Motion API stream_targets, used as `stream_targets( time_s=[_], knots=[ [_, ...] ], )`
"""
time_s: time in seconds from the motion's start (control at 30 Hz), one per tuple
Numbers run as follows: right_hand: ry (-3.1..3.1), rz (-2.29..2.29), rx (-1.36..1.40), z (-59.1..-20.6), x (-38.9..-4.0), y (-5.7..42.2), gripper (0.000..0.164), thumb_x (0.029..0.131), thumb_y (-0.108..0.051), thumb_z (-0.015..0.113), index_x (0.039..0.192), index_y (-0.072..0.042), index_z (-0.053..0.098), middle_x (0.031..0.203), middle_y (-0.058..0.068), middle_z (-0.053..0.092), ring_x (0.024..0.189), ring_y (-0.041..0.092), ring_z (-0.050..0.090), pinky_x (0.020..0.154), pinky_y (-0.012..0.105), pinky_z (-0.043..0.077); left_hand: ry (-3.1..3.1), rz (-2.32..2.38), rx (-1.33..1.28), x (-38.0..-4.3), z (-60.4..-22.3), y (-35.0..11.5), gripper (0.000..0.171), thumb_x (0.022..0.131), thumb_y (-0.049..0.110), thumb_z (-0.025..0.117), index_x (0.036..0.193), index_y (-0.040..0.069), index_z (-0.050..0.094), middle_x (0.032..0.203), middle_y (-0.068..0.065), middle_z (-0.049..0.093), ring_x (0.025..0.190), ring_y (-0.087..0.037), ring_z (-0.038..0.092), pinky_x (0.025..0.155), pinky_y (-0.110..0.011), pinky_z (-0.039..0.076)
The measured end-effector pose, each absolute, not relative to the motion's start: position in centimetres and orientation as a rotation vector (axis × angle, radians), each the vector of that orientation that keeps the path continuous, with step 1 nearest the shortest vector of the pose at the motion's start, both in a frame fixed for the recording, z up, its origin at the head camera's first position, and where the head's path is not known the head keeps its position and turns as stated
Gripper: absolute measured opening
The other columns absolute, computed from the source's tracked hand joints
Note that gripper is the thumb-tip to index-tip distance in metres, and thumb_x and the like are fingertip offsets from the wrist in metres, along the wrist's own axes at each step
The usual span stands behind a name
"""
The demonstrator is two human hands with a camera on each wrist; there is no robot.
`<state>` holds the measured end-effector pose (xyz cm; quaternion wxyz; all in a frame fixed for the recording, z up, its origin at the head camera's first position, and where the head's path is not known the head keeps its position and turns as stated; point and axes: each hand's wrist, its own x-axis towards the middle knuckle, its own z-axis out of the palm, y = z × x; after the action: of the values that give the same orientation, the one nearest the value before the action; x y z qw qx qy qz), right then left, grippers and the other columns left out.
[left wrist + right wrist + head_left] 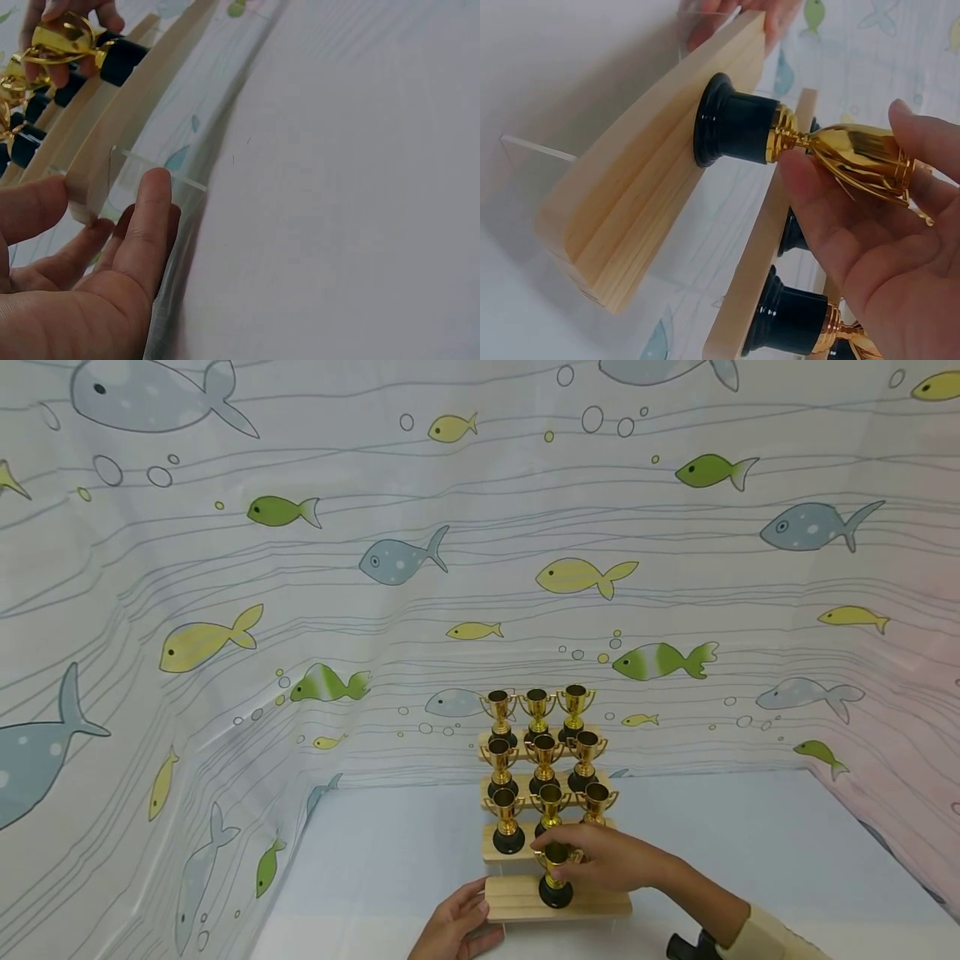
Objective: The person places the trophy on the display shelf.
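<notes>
A small gold trophy cup [556, 862] with a black base stands on the bottom step of a tiered wooden display stand [517, 897]. My right hand [611, 857] grips it by the cup, its thumb and fingers round the gold part. In the right wrist view, the trophy's black base [739, 126] sits against the wooden board [645, 187]. My left hand [459, 922] holds the left end of that bottom step. The left wrist view has the thumb [37, 206] at the board's end and the other fingers below it.
Several matching trophies [543, 758] stand in rows on the three upper steps. Clear supports [161, 166] show under the bottom board. Around the white tabletop [390, 843] hangs a fish-patterned cloth [495, 510]. A black object [690, 946] is by the right sleeve.
</notes>
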<state>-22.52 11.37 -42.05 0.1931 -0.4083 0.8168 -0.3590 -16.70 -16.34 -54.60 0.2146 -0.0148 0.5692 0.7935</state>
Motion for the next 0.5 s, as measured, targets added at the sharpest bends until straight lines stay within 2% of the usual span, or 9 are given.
stream_targets(
  time_s=[0.13, 0.3, 0.5],
  knots=[
    [2.308, -0.997, -1.146, -41.99, -22.5, 11.39, 0.042, 0.091, -0.038, 0.057, 0.13, -0.026, 0.051, 0.128, -0.005, 0.056, 0.111, 0.003, 0.055, 0.082, 0.021, 0.053, 1.585, 2.192, -0.042, -16.62, -54.59, -16.34, 0.067, 0.092, 0.023, 0.059, 0.144, -0.004, 0.025, 0.129, -0.013, 0.054, 0.11, -0.021, 0.059, 0.093, -0.041, 0.052],
    [2.337, -0.989, -1.145, -41.78, -22.51, 11.59, 0.04, 0.09, -0.039, 0.058, 0.129, -0.03, 0.05, 0.126, -0.006, 0.057, 0.105, 0.002, 0.056, 0.079, 0.02, 0.053, 1.584, 2.189, -0.044, -16.57, -54.52, -16.29, 0.067, 0.092, 0.023, 0.059, 0.144, -0.004, 0.025, 0.129, -0.013, 0.054, 0.11, -0.022, 0.059, 0.093, -0.042, 0.052],
    [2.321, -1.017, -1.123, -41.13, -22.33, 12.05, 0.043, 0.09, -0.037, 0.059, 0.13, -0.025, 0.051, 0.128, -0.002, 0.057, 0.107, 0.005, 0.057, 0.081, 0.022, 0.053, 1.589, 2.189, -0.044, -16.59, -54.47, -16.33, 0.067, 0.092, 0.023, 0.058, 0.143, -0.004, 0.025, 0.128, -0.013, 0.055, 0.11, -0.022, 0.059, 0.093, -0.042, 0.052]
  ],
)
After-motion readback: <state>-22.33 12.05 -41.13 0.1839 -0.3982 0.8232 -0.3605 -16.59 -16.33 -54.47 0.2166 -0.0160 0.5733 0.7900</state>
